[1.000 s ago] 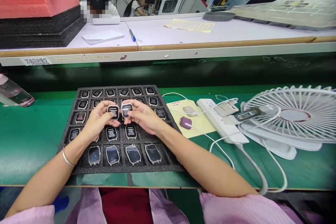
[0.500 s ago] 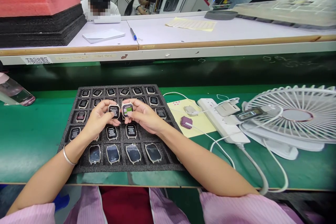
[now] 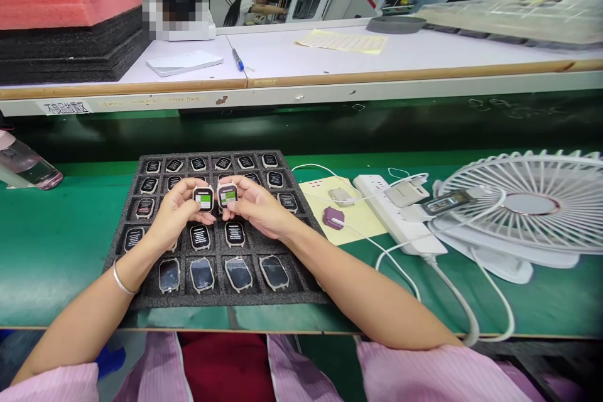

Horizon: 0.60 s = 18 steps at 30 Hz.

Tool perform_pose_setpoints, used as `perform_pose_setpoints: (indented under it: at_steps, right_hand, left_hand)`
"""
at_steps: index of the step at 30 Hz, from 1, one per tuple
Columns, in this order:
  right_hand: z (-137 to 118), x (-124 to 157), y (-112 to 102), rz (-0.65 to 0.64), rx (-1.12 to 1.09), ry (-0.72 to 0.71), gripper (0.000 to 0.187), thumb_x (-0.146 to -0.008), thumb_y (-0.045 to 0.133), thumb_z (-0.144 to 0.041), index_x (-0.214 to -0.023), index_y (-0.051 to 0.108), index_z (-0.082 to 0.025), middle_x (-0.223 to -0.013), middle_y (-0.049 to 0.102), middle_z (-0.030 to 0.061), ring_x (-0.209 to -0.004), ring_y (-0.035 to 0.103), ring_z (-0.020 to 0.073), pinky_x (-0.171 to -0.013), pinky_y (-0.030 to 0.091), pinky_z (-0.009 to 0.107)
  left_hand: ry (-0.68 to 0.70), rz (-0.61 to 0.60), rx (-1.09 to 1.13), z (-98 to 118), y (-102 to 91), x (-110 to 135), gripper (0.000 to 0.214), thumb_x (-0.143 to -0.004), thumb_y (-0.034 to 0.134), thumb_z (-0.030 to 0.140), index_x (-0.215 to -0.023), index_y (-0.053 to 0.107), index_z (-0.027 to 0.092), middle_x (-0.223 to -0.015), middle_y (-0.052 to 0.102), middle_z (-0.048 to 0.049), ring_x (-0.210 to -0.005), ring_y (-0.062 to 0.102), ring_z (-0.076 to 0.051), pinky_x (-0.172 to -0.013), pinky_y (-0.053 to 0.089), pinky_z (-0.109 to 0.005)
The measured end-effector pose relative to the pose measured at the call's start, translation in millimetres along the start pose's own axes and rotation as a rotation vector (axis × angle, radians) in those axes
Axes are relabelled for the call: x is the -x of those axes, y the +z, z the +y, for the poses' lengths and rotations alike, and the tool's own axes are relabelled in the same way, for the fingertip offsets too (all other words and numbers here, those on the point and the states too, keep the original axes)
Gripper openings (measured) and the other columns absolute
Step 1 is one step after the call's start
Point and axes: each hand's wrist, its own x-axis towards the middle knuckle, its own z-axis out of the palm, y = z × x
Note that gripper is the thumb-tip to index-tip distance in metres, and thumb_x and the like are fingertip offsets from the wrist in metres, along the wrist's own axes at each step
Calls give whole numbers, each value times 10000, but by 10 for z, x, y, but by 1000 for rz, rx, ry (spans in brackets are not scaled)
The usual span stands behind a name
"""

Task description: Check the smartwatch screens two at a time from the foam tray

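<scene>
My left hand (image 3: 175, 213) pinches a small watch body (image 3: 203, 198) whose screen glows green. My right hand (image 3: 257, 206) grips a second watch body (image 3: 228, 195), also lit green. Both are held side by side just above a black foam tray (image 3: 123, 276) on the green bench. The tray's pockets hold several more watch bodies: lit text screens in the upper rows, dark screens (image 3: 238, 273) in the front row. A silver bangle (image 3: 120, 282) sits on my left wrist.
To the right lie a yellow pad (image 3: 355, 223) with a purple charger puck (image 3: 333, 218), a white power strip (image 3: 396, 217) with cables, and a white fan (image 3: 522, 210) lying flat. A pink bottle (image 3: 23, 166) is at far left. Other people sit behind the white bench.
The screen of the watch body in my right hand turned from dark text to green, then the one in my left hand did the same. Both hands stayed in place.
</scene>
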Motion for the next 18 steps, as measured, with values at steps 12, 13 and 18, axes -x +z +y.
perform_pose_setpoints:
  at_steps: [12,13,18]
  right_hand:
    - [32,-33,7,95,-42,63,339,-815,810,-381,-1042,622,-214,-851,698,0,-558,529,92,-503,446,232]
    - [30,-31,7,90,-55,66,347,-809,817,-386,-1041,624,-214,-855,703,2,-560,531,93,-511,456,236]
    - [25,-20,12,60,-67,50,373,-765,843,-295,-1051,617,-212,-871,710,-3,-552,541,80,-510,461,224]
  left_hand:
    - [-22,-1,4,-25,18,5,353,-784,685,347,-1083,608,176,-867,720,-12,-608,759,-183,-622,658,-320]
    - [-23,1,5,-27,14,4,353,-787,681,351,-1086,610,176,-871,722,-17,-609,761,-188,-625,659,-328]
    - [-13,-12,19,-37,1,8,344,-777,685,324,-1081,617,180,-890,718,-16,-615,765,-197,-627,660,-335]
